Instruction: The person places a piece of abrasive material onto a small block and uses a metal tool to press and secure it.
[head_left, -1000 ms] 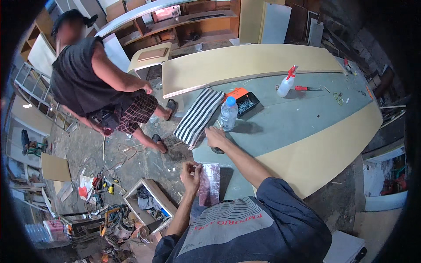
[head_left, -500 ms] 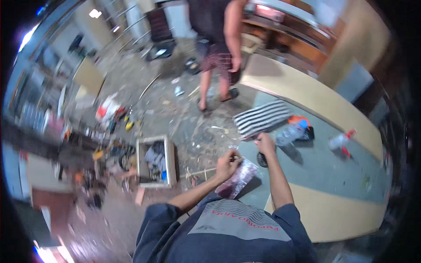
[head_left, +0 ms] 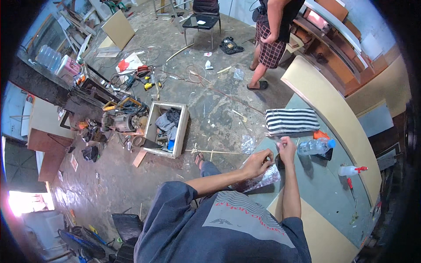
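Over a shiny silvery plastic packet (head_left: 265, 179) at the table's near left edge, my left hand (head_left: 258, 164) is closed, thumb and fingers pinched together. Whatever is between its fingertips is too small to name. My right hand (head_left: 287, 150) is just beyond and to the right, its fingers also pinched; a pale sliver shows at their tips, its kind unclear. A dark object (head_left: 281, 163) lies partly hidden by my right wrist. A black-and-white striped pouch (head_left: 292, 121) rests on the table beyond my hands. To their right lies a clear plastic bottle (head_left: 314, 147) with a blue cap.
A red-topped white bottle (head_left: 351, 170) and a red-handled screwdriver (head_left: 350, 184) are on the grey-green table (head_left: 326, 190). A curved pale panel (head_left: 337, 105) borders it. On the floor at left stands a wooden box (head_left: 183, 131) holding cloth. Another person (head_left: 272, 39) stands beyond the table.
The view has shifted, so the table and floor items appear farther right and sharper. My hands have come slightly closer together above the packet. The other person's arm is now bent.
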A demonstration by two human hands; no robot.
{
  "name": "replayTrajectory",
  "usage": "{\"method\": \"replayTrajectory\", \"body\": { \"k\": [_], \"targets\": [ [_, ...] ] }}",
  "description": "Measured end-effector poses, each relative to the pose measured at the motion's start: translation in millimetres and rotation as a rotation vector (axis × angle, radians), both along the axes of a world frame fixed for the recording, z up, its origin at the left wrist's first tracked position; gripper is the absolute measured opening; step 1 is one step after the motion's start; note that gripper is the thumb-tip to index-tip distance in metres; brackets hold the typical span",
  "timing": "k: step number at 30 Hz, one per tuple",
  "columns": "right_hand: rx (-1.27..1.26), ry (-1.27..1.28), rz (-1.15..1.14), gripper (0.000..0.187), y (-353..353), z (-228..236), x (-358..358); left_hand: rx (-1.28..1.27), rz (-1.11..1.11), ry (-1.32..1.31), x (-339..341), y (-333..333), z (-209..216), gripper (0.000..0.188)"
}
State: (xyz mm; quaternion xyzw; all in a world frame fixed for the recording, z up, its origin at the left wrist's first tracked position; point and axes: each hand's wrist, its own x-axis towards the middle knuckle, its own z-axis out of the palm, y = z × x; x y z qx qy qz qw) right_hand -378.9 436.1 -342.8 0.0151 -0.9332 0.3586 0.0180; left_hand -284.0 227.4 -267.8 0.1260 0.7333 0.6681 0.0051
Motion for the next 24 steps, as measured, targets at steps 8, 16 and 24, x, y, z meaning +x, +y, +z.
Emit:
{"method": "replayTrajectory", "body": {
  "k": [8, 16, 24],
  "targets": [
    [-0.739, 0.222, -0.519, 0.01, 52, 45, 100, -0.018, -0.07, 0.062, -1, 23, -9, 0.015],
    [-1.59, 0.013, -0.858, 0.017, 23, 84, 210, -0.096, -0.103, 0.272, 5, 28, -2, 0.019],
    [-0.745, 0.081, -0.576, 0.018, 9, 123, 241, -0.279, -0.319, 0.701, 18, 39, 6, 0.035]
  ]
}}
